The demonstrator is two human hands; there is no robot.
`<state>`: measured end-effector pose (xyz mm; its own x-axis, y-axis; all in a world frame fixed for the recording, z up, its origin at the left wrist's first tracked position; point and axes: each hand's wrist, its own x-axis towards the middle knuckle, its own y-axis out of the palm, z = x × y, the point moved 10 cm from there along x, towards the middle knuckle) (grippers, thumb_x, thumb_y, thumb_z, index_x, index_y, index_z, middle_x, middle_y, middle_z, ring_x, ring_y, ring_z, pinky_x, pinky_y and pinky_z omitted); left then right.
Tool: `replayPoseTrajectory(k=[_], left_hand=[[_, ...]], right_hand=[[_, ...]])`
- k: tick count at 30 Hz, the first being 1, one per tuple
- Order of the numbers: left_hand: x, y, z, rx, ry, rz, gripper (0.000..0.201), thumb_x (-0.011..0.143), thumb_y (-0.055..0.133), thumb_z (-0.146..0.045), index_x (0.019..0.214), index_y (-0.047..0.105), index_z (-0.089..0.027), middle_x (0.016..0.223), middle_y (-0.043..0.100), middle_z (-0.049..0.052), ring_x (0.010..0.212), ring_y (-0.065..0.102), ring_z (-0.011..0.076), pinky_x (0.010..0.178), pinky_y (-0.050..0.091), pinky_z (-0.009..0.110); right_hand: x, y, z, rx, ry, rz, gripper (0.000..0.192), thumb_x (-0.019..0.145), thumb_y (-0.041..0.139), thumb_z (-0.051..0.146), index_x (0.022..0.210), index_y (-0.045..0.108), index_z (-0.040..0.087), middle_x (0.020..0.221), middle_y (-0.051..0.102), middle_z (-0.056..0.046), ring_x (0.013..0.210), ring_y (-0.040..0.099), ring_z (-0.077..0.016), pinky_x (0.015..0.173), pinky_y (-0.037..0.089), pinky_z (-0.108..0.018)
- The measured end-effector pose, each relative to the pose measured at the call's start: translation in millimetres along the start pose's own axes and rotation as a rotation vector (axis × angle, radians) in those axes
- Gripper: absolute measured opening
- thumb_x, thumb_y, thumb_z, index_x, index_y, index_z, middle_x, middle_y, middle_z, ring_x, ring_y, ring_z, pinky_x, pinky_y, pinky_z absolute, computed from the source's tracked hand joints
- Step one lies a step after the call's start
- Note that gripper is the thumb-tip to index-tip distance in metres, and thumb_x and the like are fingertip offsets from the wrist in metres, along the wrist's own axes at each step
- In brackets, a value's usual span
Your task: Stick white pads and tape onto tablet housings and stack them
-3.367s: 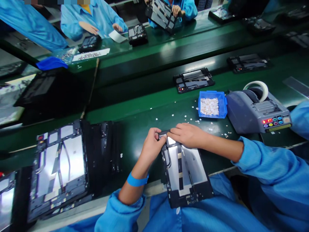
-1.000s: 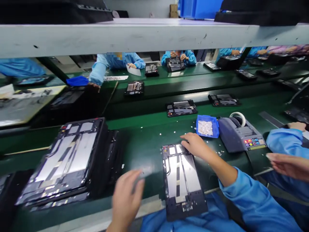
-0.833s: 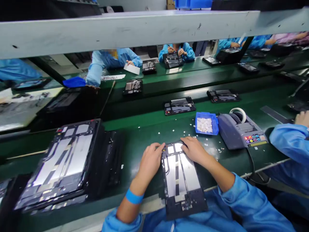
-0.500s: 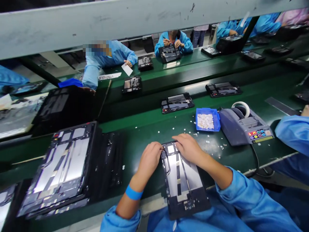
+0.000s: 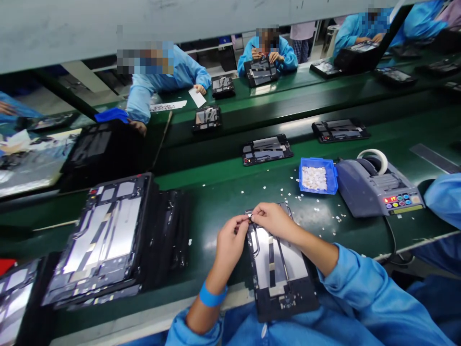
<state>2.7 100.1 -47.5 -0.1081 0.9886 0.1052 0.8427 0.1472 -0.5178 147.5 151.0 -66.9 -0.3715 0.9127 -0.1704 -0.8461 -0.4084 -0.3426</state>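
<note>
An opened tablet (image 5: 279, 269), with silver plates and dark ribbon cables showing, lies before me with its near end over the table edge. My left hand (image 5: 230, 240) is at its far left corner, thumb and forefinger pinched together. My right hand (image 5: 275, 221) reaches across the tablet's far end, its fingertips closed at the same corner and almost meeting the left ones. A tiny dark piece seems to sit between the fingertips, too small to name. The right hand covers part of the tablet's far end.
Stacked opened tablets (image 5: 104, 235) stand on the left. Farther off are a blue tray (image 5: 319, 185) of small white pieces and a tape dispenser (image 5: 378, 187). Two tablets, one of them a nearer tablet (image 5: 267, 150), lie beyond. Co-workers in blue sit across the green table (image 5: 205, 206).
My right hand has moved left from the tablet's far edge to the far left corner, beside my left fingertips. The camera view has shifted slightly.
</note>
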Motion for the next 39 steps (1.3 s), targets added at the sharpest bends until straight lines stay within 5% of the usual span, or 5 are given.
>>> replayPoseTrajectory(k=[7, 24, 33, 36, 39], left_hand=[[-8, 7.3, 13, -0.157, -0.23, 0.008, 0.025, 0.088, 0.062, -0.039, 0.088, 0.076, -0.018, 0.082, 0.078, 0.005, 0.076, 0.071, 0.0203, 0.069, 0.054, 0.029], [-12, 1.3, -21, 0.09, 0.07, -0.059, 0.017, 0.093, 0.058, -0.024, 0.088, 0.074, -0.023, 0.088, 0.074, 0.004, 0.084, 0.068, 0.0199, 0.075, 0.052, 0.03], [-4, 18.5, 34, -0.432, -0.338, -0.001, 0.015, 0.076, 0.068, -0.03, 0.074, 0.057, -0.02, 0.074, 0.067, 0.0, 0.064, 0.058, 0.0126, 0.062, 0.044, 0.023], [-4, 22.4, 34, -0.493, -0.358, -0.008, 0.021, 0.074, 0.07, -0.031, 0.071, 0.052, -0.021, 0.07, 0.062, -0.003, 0.063, 0.055, 0.0109, 0.061, 0.041, 0.022], [-5, 23.3, 34, -0.499, -0.361, -0.024, 0.021, 0.074, 0.071, -0.032, 0.073, 0.053, -0.02, 0.067, 0.06, -0.004, 0.06, 0.052, 0.01, 0.059, 0.041, 0.021]], right_hand=[[-16, 1, 20, -0.289, -0.193, -0.12, 0.011, 0.093, 0.066, 0.016, 0.099, 0.075, 0.02, 0.097, 0.079, -0.005, 0.092, 0.072, -0.0188, 0.084, 0.05, -0.028], [-25, 2, 35, -0.669, -0.2, -0.191, 0.015, 0.094, 0.057, 0.019, 0.085, 0.07, 0.021, 0.089, 0.074, -0.006, 0.084, 0.067, -0.0201, 0.075, 0.044, -0.027], [-52, -228, -32, -0.988, 0.356, -0.617, 0.025, 0.096, 0.053, 0.03, 0.095, 0.072, 0.013, 0.092, 0.072, -0.016, 0.082, 0.065, -0.0263, 0.07, 0.04, -0.032], [-46, -191, -14, -0.972, 0.132, -0.496, 0.023, 0.098, 0.053, 0.024, 0.104, 0.073, 0.015, 0.104, 0.073, -0.016, 0.095, 0.066, -0.0267, 0.08, 0.044, -0.034], [-39, -81, 19, -0.782, -0.211, -0.201, 0.02, 0.1, 0.054, 0.023, 0.096, 0.073, 0.02, 0.1, 0.074, -0.009, 0.096, 0.065, -0.0227, 0.089, 0.045, -0.032]])
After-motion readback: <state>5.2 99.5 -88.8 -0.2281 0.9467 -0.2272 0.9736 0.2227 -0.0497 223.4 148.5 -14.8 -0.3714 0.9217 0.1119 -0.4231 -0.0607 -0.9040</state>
